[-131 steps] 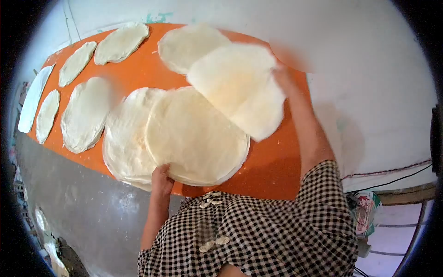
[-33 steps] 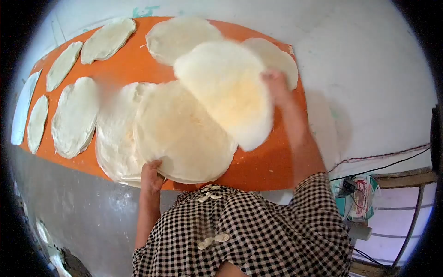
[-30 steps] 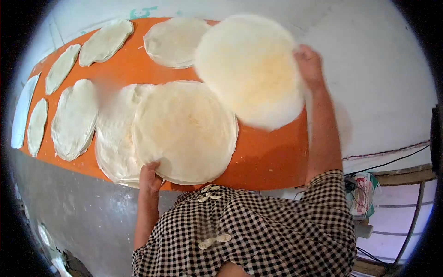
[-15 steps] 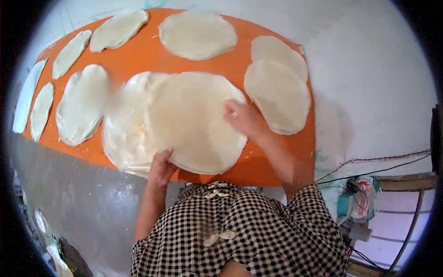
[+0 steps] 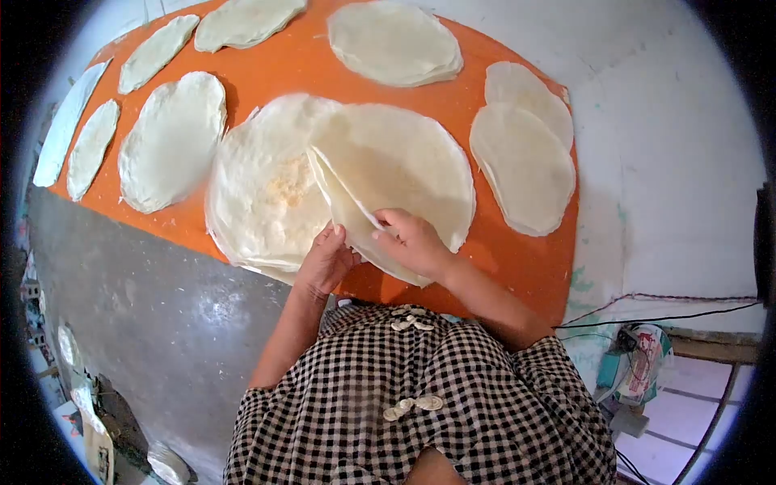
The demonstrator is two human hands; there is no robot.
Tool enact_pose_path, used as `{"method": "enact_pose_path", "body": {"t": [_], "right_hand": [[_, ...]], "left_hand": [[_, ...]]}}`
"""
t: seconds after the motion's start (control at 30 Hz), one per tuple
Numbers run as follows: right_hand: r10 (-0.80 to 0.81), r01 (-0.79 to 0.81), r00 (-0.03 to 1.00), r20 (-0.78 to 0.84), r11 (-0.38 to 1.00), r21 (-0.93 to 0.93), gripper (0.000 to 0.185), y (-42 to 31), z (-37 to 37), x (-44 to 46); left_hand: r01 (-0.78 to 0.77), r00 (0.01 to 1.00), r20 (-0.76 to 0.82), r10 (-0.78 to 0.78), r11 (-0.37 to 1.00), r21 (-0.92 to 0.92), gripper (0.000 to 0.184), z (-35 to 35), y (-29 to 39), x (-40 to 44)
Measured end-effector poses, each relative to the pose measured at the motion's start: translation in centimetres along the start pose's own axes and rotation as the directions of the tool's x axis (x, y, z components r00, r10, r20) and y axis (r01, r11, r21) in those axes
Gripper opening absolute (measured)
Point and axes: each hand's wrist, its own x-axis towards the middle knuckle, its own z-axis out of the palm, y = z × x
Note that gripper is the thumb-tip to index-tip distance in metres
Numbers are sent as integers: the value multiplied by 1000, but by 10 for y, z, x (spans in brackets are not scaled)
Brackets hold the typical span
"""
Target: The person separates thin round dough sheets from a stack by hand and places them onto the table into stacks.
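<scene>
Two piles of thin, pale round dough sheets lie side by side in front of me. The left pile (image 5: 259, 170) has tan crumbs or flour near its middle. On the right pile (image 5: 412, 153), the left edge of the top dough sheet (image 5: 356, 212) is lifted and bent over. My right hand (image 5: 412, 245) pinches that raised edge between thumb and fingers. Close beside it, my left hand (image 5: 326, 263) is closed on the near edge of the dough sheet, at the front where the piles meet.
Several more dough stacks lie on the orange table (image 5: 275, 61): a large oval stack (image 5: 172, 141) to the left, one at the back (image 5: 394, 44), and an overlapping pair (image 5: 524, 166) at right. A white wall (image 5: 655, 162) borders the table. Cables (image 5: 679, 299) run along it.
My right hand has come left and nearer, from the pile's right side to the sheet's left edge, which is now lifted. The left hand stays at the front edge. The view has shifted.
</scene>
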Motion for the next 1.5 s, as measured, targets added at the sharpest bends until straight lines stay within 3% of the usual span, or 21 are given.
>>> {"method": "enact_pose_path", "body": {"t": [0.13,0.33,0.43,0.53,0.63,0.73,0.93,1.03,1.13,1.23,1.33,1.37,1.4,1.43,1.5], "right_hand": [[-130,121,989,-70,986,-114,46,-8,5,-6],[-92,91,996,-2,990,-108,45,-14,-6,-7],[-154,143,985,-72,980,-141,42,-7,-5,-8],[-285,262,950,-128,950,-170,39,-7,-3,-9],[-273,247,937,-216,959,-138,39,-3,0,-9],[-243,232,959,-145,969,-89,40,-4,-3,-11],[-306,270,938,-160,938,-217,35,0,-3,-9],[-259,240,946,-198,964,-116,26,6,-1,-7],[-153,121,954,-259,984,-135,20,10,11,2],[29,-27,993,-116,999,17,14,18,18,12],[125,-81,979,-160,963,256,13,33,-14,33],[56,33,957,-283,954,299,13,69,-22,51],[27,63,952,-304,958,281,15,82,-53,61],[-14,142,928,-372,937,320,15,65,-96,57],[4,46,856,-517,995,83,19,41,-169,45]], "left_hand": [[23,1000,16,-22,995,-99,56,8,2,0],[28,998,-51,-29,999,-24,56,7,-2,7],[-28,994,-105,30,999,20,52,20,1,5],[-86,995,-64,83,995,-42,45,20,-1,4],[-94,991,-85,103,990,106,38,26,2,-1],[-63,995,-69,72,990,129,43,22,2,-4],[-50,995,-85,57,996,80,40,21,2,-5],[-105,982,-152,109,994,36,31,38,6,-4],[-80,932,-343,122,988,133,31,40,9,-5],[-75,831,-530,172,977,198,29,30,2,0],[-50,754,-611,239,949,310,26,4,7,2],[-46,746,-616,254,942,333,25,6,16,2],[-37,741,-617,263,935,353,25,12,28,1],[-29,740,-615,272,927,374,25,15,37,0],[-31,795,-534,288,898,439,30,-31,52,-6]]}}
